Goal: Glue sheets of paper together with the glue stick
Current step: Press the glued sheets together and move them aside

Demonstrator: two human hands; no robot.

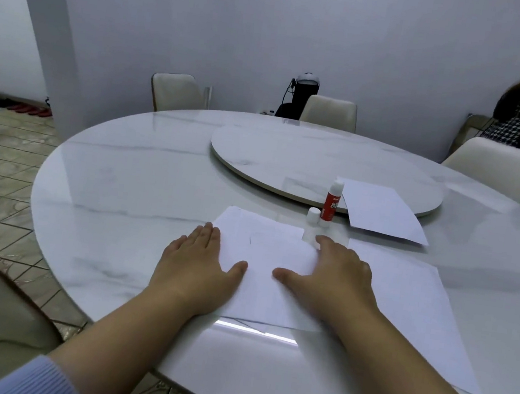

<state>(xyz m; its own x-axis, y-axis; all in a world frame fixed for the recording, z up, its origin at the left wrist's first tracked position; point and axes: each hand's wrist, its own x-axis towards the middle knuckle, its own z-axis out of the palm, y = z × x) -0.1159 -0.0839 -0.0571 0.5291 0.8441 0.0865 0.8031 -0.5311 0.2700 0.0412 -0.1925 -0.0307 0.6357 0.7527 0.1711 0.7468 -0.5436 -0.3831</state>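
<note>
The round marble table point(124, 212) curves away on the left, its near rim running under both forearms. A stack of paper sheets point(263, 263) lies near that rim; its front edge stops just short of the drop, and a lower sheet's corner peeks out beneath it. To the right of the stack a larger sheet point(408, 315) spreads toward the table's near right rim. Beyond the stack stands the glue stick point(331, 204), upright and uncapped, with its white cap point(313, 216) just beside it on the left. Another sheet point(382, 213) lies right of the glue stick, partly over the edge of the turntable point(290, 154). Bare tabletop stretches left of the stack.

The left hand point(200, 265) lies flat, palm down, fingers straight, across the stack's left edge, gripping nothing. The right hand point(331, 275) presses flat on the stack's right side, thumb pointing inward, fingers extended toward the cap.
</note>
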